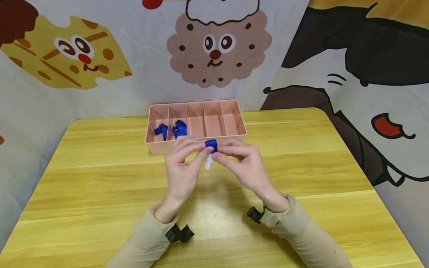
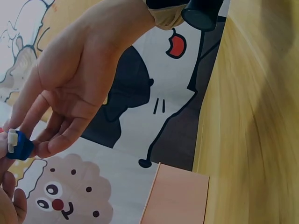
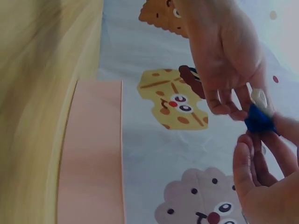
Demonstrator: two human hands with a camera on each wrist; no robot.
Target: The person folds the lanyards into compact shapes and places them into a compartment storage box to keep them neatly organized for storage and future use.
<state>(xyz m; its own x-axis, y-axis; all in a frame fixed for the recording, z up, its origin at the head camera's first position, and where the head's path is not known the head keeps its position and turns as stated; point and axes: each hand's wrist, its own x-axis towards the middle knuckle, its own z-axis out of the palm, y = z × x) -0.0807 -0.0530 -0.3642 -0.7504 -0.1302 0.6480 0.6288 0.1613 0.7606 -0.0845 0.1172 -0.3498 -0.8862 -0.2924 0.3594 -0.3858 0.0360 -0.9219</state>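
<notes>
Both hands meet in front of the pink box, holding a small rolled bundle of blue lanyard [image 1: 212, 144] with a white plastic clip [image 1: 209, 162] hanging below it. My left hand [image 1: 182, 167] pinches the bundle from the left between thumb and fingertips. From the other side, my right hand [image 1: 246, 163] grips it, thumb underneath and fingers above. In the left wrist view the blue band [image 2: 21, 145] lies between both hands' fingertips. The clip [image 3: 259, 98] stands out from the band in the right wrist view.
A pink divided box [image 1: 196, 145] stands at the back of the wooden table [image 1: 110, 197]. Blue lanyards [image 1: 180, 127] lie in its two left compartments. Behind the table hangs a cartoon-printed cloth [image 1: 140, 100]. Each sleeve cuff carries a black wrist camera [image 1: 181, 233].
</notes>
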